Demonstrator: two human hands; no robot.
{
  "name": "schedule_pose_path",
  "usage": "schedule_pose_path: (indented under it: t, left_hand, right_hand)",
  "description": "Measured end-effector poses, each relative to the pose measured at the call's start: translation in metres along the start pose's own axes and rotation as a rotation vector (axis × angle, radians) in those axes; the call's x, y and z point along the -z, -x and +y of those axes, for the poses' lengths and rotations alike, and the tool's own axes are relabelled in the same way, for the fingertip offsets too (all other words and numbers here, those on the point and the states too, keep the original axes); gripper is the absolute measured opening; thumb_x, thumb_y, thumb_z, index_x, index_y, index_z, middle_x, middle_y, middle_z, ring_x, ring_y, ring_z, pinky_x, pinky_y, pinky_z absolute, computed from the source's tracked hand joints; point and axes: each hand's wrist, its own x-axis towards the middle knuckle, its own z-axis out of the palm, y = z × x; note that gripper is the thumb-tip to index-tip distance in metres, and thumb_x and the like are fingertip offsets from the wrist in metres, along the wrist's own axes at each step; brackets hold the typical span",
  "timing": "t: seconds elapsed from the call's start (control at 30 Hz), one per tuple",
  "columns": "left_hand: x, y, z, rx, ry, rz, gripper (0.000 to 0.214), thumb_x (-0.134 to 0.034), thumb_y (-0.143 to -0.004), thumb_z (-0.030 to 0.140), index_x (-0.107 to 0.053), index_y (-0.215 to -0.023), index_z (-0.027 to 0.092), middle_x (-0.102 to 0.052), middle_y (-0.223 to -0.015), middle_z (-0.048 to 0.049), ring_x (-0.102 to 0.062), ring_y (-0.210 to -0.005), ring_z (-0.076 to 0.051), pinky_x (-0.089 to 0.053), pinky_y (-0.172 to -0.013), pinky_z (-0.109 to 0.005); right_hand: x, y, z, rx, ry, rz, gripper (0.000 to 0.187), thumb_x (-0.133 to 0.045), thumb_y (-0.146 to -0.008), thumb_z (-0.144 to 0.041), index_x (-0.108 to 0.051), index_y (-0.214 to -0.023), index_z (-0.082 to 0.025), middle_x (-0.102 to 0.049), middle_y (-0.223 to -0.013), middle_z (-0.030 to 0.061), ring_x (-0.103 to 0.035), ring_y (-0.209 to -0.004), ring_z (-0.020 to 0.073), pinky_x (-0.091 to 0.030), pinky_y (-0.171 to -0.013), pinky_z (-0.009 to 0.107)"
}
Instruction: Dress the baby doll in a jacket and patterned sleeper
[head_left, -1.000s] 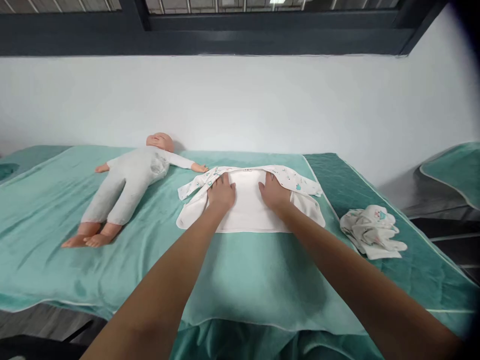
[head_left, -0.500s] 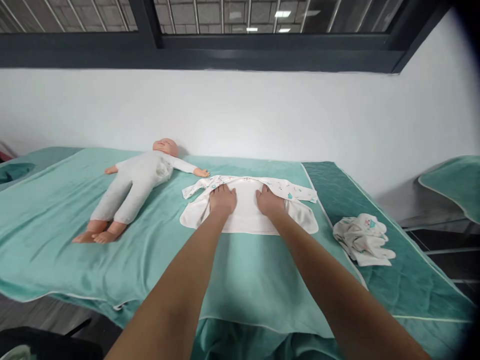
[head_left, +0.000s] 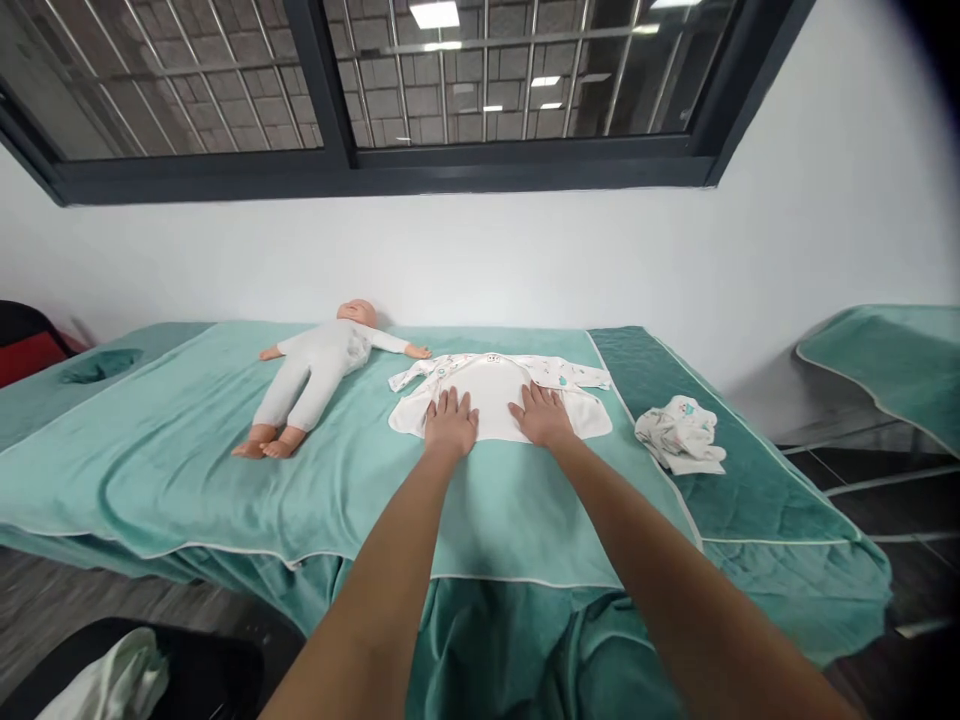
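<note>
A white baby garment [head_left: 495, 385] with small printed sleeves lies spread flat on a teal towel [head_left: 375, 480] covering the bed. My left hand [head_left: 450, 423] rests flat on the garment's near left edge, fingers stretched out. My right hand [head_left: 541, 414] lies flat on its near right part, fingers also extended. Neither hand holds anything. A baby doll [head_left: 315, 375] in a pale grey suit lies on its back to the left of the garment, arms out.
A crumpled white printed cloth [head_left: 681, 434] sits on the darker teal cover [head_left: 720, 470] at the right. Another teal-covered bed [head_left: 892, 360] stands far right. A white wall and dark-framed window lie behind. A dark seat with white cloth [head_left: 112, 680] is at lower left.
Both hands have slid toward me over the garment, from its middle to its near edge. The view has pulled back and tilted up, showing more window and floor.
</note>
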Motion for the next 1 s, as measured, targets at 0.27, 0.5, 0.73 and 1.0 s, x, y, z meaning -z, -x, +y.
schedule_pose_path:
  t: [0.27, 0.5, 0.73, 1.0]
  left_hand:
    - [0.01, 0.029, -0.014, 0.035, 0.076, 0.311, 0.057, -0.029, -0.098, 0.039, -0.033, -0.151, 0.018, -0.028, -0.161, -0.0098, -0.025, -0.148, -0.024, -0.023, -0.12, -0.044]
    - [0.016, -0.014, -0.063, 0.27, 0.166, 0.309, 0.061, -0.034, -0.096, 0.04, -0.03, -0.153, 0.02, -0.052, -0.145, -0.014, -0.043, -0.136, -0.031, -0.033, -0.112, -0.049]
    - [0.016, -0.054, -0.1, 0.308, 0.154, 0.264, 0.068, -0.036, -0.093, 0.048, -0.029, -0.153, 0.016, -0.043, -0.153, -0.0147, -0.03, -0.145, -0.03, -0.027, -0.116, -0.048]
    - [0.016, -0.06, -0.123, 0.329, 0.132, 0.304, 0.071, -0.042, -0.091, 0.049, -0.03, -0.152, 0.013, -0.049, -0.147, -0.018, -0.04, -0.138, -0.033, -0.028, -0.115, -0.048]
  right_hand:
    - [0.001, 0.014, 0.003, -0.009, -0.016, -0.033, 0.072, -0.013, -0.099, -0.055, -0.019, -0.157, -0.014, -0.009, -0.166, 0.0073, -0.007, -0.152, 0.0224, -0.009, -0.121, 0.044]
    - [-0.001, 0.009, 0.006, 0.002, 0.018, -0.035, 0.071, -0.011, -0.099, -0.055, -0.017, -0.158, -0.017, -0.007, -0.166, 0.0074, -0.006, -0.152, 0.0235, -0.008, -0.121, 0.047]
    - [-0.002, 0.006, 0.011, 0.041, 0.026, -0.053, 0.073, -0.014, -0.098, -0.058, -0.017, -0.158, -0.016, -0.008, -0.166, 0.0105, -0.008, -0.152, 0.0268, -0.009, -0.12, 0.049]
    - [-0.002, 0.009, 0.009, 0.036, 0.032, -0.026, 0.07, -0.016, -0.099, -0.056, -0.021, -0.157, -0.016, -0.012, -0.165, 0.0113, -0.01, -0.152, 0.0272, -0.01, -0.12, 0.049]
